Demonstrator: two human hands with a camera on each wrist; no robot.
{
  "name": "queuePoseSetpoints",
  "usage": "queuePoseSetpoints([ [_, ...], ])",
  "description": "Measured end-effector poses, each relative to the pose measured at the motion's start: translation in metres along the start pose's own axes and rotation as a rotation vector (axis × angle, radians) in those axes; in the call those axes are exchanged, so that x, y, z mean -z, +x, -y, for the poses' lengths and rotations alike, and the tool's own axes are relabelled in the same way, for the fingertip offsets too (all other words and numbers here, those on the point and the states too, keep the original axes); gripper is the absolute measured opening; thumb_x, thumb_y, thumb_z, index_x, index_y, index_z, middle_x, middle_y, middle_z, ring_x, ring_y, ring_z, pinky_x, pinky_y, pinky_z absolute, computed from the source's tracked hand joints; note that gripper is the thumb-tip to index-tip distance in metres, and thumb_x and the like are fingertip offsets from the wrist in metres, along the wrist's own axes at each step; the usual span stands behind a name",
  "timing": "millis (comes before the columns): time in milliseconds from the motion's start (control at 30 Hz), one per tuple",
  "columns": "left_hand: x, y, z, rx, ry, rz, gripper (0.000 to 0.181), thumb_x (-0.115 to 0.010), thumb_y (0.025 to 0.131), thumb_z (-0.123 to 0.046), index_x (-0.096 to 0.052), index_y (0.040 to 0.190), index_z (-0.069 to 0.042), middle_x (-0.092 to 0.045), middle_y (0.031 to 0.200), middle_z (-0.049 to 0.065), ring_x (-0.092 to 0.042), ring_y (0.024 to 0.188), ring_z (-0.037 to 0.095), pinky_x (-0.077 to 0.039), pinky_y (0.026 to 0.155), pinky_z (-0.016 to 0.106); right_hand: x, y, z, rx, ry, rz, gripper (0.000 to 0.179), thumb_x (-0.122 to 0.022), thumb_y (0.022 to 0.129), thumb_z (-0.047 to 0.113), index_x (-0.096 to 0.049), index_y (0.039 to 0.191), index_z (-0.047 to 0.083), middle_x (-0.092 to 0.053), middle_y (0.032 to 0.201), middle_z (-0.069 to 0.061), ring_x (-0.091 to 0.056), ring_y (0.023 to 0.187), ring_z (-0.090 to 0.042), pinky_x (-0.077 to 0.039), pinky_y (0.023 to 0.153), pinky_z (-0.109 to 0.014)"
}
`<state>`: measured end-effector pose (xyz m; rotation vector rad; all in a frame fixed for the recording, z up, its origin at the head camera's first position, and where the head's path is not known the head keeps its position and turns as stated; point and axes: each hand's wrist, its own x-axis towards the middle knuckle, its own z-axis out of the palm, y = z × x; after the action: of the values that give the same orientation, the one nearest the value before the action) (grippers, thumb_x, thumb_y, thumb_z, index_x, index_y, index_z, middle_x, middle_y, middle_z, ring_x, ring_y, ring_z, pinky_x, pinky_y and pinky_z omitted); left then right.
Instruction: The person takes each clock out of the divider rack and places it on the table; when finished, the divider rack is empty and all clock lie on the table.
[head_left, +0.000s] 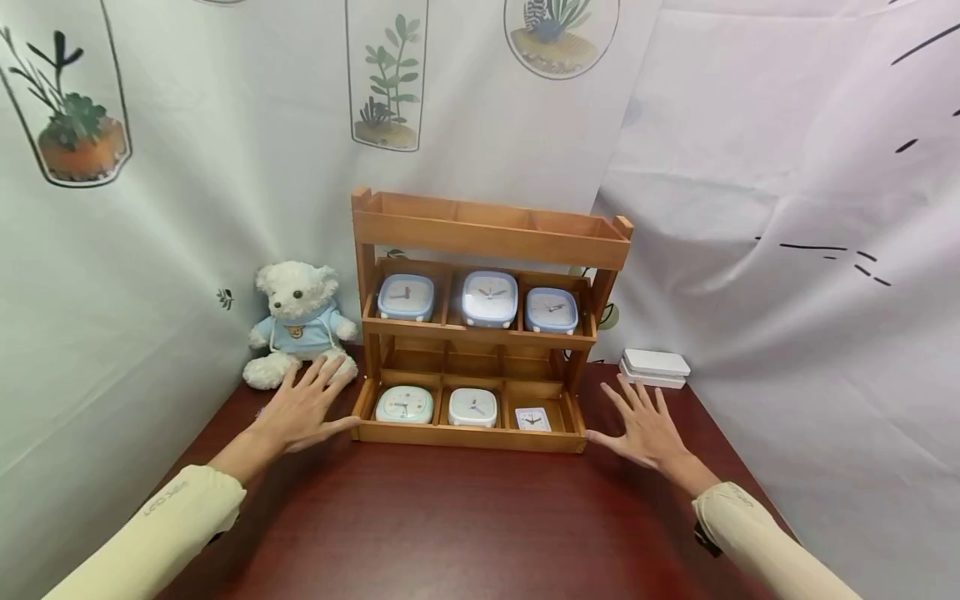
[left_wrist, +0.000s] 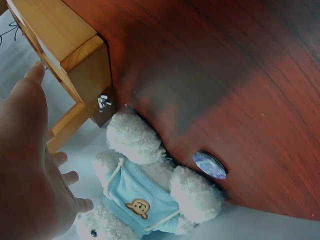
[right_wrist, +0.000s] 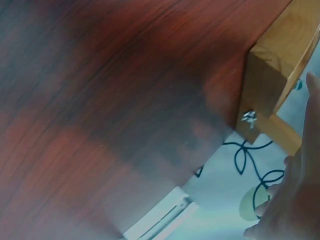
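A tiered wooden rack (head_left: pixel 491 237) stands at the back of the table. Its middle tier holds three blue-rimmed clocks, among them the central blue clock (head_left: pixel 490 298). In the bottom tier sit a pale green clock (head_left: pixel 405 405), a white clock (head_left: pixel 472 407) and a small square lilac-rimmed clock (head_left: pixel 532 419). My left hand (head_left: pixel 303 410) spreads its fingers at the rack's lower left corner, thumb pointing at it, holding nothing. On the other side my right hand (head_left: pixel 641 425) is likewise spread, its thumb tip right by the lower right corner.
A white teddy bear (head_left: pixel 296 325) in a light blue hoodie sits left of the rack. Near its foot lies a small round purple-and-white object (left_wrist: pixel 210 165). White flat boxes (head_left: pixel 655 367) are stacked at the right rear. Printed cloth (head_left: pixel 247 167) hangs behind the table (head_left: pixel 450 525).
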<state>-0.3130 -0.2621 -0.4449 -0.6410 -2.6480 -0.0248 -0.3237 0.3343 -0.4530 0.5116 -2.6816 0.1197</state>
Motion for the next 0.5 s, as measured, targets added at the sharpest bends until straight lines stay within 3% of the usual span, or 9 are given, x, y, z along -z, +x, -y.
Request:
queuePoseSetpoints([
  [167, -0.005, 0.007, -0.005, 0.012, -0.050, 0.026, 0.077, -0.066, 0.096, -0.056, -0.052, 0.152, -0.005, -0.044, 0.157, 0.023, -0.039, 0.143, 0.050, -0.027, 0.111, 0.074, 0.001, 0.007, 0.011, 0.016, 0.019, 0.011, 0.095, -0.070, 0.083, 0.070, -0.051, 0.155, 0.012, -0.037, 0.162, -0.024, -0.031, 0.150, -0.047, -0.018, 0.118, -0.070],
  [500, -0.018, 0.020, -0.013, 0.131, -0.276, 0.149, 0.073, -0.062, 0.101, -0.052, -0.049, 0.152, -0.002, -0.039, 0.158, 0.031, -0.041, 0.141, 0.054, -0.035, 0.108, 0.070, -0.003, 0.021, 0.038, 0.045, 0.058, 0.069, 0.093, -0.069, 0.085, 0.070, -0.048, 0.157, 0.014, -0.038, 0.163, -0.023, -0.029, 0.151, -0.047, -0.020, 0.120, -0.066],
])
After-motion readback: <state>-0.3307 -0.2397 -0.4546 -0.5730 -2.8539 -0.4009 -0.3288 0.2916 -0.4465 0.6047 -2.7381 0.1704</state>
